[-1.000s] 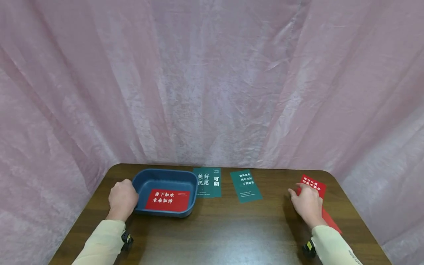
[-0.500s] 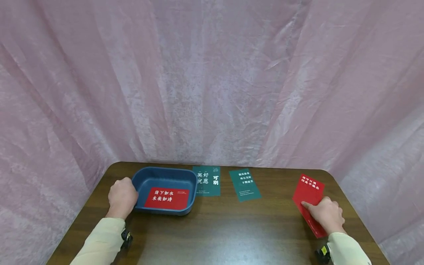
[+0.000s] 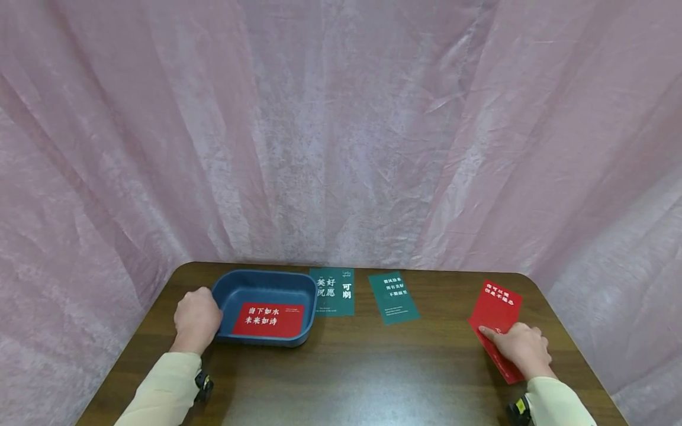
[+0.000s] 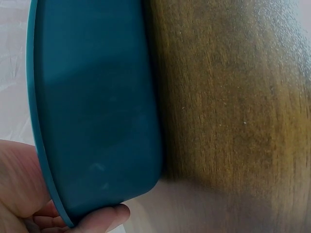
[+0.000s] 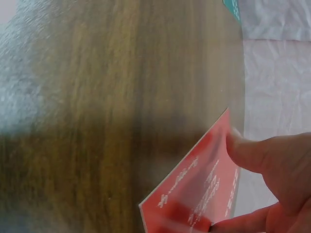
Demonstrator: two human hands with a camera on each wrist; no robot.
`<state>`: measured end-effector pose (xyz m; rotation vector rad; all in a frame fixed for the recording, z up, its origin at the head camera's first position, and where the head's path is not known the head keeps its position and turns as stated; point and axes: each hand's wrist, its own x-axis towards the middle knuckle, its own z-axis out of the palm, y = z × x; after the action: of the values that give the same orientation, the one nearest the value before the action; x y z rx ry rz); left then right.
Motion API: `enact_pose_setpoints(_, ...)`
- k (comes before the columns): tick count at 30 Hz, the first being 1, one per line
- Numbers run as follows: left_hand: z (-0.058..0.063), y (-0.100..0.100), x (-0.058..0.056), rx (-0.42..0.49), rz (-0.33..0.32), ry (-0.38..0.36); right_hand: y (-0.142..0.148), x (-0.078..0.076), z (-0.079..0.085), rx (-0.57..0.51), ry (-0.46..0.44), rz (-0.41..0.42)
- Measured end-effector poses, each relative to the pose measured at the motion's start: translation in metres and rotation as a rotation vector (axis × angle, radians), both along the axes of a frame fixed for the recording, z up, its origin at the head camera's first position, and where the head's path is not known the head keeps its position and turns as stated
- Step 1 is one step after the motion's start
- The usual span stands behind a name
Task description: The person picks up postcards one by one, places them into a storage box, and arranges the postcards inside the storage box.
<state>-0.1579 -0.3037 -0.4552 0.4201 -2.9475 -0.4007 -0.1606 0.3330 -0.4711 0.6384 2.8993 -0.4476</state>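
My left hand (image 3: 198,320) grips the left edge of a blue plastic tray (image 3: 261,342) standing on the table. Close up, the thumb lies along the tray's outer wall (image 4: 102,107), with the fingers folded over its rim. A red card (image 3: 269,320) with white characters lies inside the tray. Over at the right, my right hand (image 3: 523,349) holds a second red card (image 3: 492,303), printed in white. In the right wrist view the thumb is at the card's edge and a finger presses lower on this red card (image 5: 194,187). The other fingers are curled.
Green cards (image 3: 338,305) with white characters lie just right of the tray, partly hidden by its rim. Another green card (image 3: 395,299) lies tilted near the table's back edge. A pink curtain (image 3: 341,130) hangs behind the wooden table (image 3: 373,373).
My right hand has slid toward the near end of the right-hand red card, which has turned and shifted a little left. The left hand and tray have stayed in place.
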Motion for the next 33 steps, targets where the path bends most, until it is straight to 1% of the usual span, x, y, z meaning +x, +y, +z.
enact_pose_setpoints(4,0.0,0.001,0.0,-0.009,0.002,-0.005,0.001,0.001,0.004,-0.019,-0.006,0.082)
enact_pose_setpoints(8,-0.001,0.001,0.001,-0.01,0.004,-0.002,0.0,0.004,0.01,-0.017,0.006,0.163)
enact_pose_setpoints(12,0.0,0.002,0.001,-0.012,0.004,0.006,-0.001,0.006,0.014,-0.022,0.024,0.206)
enact_pose_setpoints(17,0.002,0.003,0.002,-0.013,0.005,0.017,-0.001,0.007,0.016,-0.037,0.04,0.218)
enact_pose_setpoints(26,0.001,0.003,0.002,-0.02,0.008,0.025,0.002,0.005,0.019,-0.026,-0.006,0.228)
enact_pose_setpoints(29,0.001,0.003,0.002,-0.016,0.011,0.017,0.003,0.005,0.019,-0.049,-0.036,0.197)
enact_pose_setpoints(33,0.001,0.003,0.002,-0.01,0.008,0.004,0.005,0.006,0.018,-0.107,-0.091,0.124)
